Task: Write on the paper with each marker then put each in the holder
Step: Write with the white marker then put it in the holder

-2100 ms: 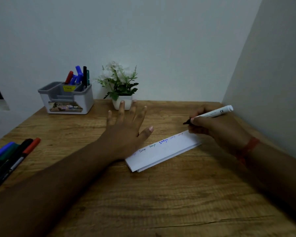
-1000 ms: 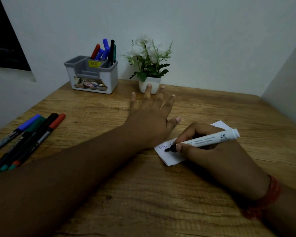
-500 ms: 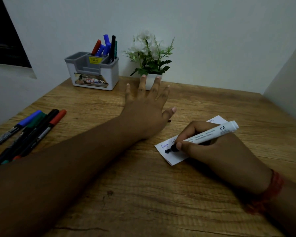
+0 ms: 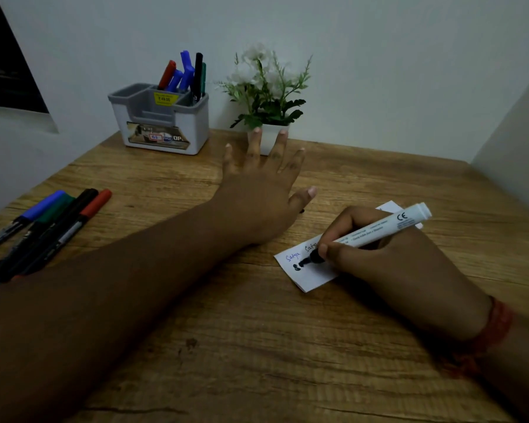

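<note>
Wooden desk (image 4: 257, 346), white marker (image 4: 376, 232) gripped in right hand (image 4: 388, 261), tip on paper (image 4: 309, 274)

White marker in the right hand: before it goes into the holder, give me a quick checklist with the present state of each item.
1. Right hand grips the white marker: ok.
2. Fresh black mark on the paper: ok, a short stroke under the blue writing; whether it is finished, cannot tell.
3. Marker's cap: cannot tell, none clearly seen.
4. Left hand flat on the table, beside the paper, not on it: ok.
5. Holder upright, its front compartments looking free: ok.
6. Markers still waiting at the left edge: not ok, at least four remain.
</note>
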Tool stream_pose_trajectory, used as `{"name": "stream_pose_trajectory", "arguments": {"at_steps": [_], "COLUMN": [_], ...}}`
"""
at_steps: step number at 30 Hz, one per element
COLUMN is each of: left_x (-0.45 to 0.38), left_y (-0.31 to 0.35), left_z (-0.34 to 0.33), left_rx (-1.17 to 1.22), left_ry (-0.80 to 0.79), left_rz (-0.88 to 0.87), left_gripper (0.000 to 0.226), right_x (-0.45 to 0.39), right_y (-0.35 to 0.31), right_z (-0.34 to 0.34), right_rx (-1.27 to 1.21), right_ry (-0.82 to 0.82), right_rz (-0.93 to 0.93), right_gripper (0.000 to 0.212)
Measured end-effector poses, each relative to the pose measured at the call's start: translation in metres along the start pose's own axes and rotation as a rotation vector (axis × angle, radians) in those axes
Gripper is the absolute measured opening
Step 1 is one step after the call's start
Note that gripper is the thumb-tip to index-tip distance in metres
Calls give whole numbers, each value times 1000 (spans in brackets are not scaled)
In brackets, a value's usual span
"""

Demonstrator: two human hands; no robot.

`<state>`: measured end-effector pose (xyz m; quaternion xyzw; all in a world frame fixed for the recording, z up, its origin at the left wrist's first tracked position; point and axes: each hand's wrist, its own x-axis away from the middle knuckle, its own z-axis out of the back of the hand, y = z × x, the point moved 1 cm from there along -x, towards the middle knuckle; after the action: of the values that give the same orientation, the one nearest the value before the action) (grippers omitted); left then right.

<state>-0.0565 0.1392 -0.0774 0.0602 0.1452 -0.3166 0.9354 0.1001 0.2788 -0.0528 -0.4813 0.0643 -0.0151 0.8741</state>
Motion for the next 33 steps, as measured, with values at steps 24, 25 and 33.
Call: {"name": "stream_pose_trajectory", "arguments": {"at_steps": [24, 25, 33], "left_x": [0, 0, 0], "left_y": [1, 1, 1], "left_z": [-3, -3, -4], "left_rx": [17, 20, 17], "left_ry": [-17, -21, -23], "left_rz": [-14, -13, -25], "left_gripper": [80, 80, 78], "right_x": [-2, -2, -1], "right_y": [-4, -4, -6], "right_z": [1, 1, 2], "right_rx": [-35, -40, -46], "right_ry": [44, 49, 40], "right_rz": [-63, -64, -53], "right_gripper": [13, 12, 12]}}
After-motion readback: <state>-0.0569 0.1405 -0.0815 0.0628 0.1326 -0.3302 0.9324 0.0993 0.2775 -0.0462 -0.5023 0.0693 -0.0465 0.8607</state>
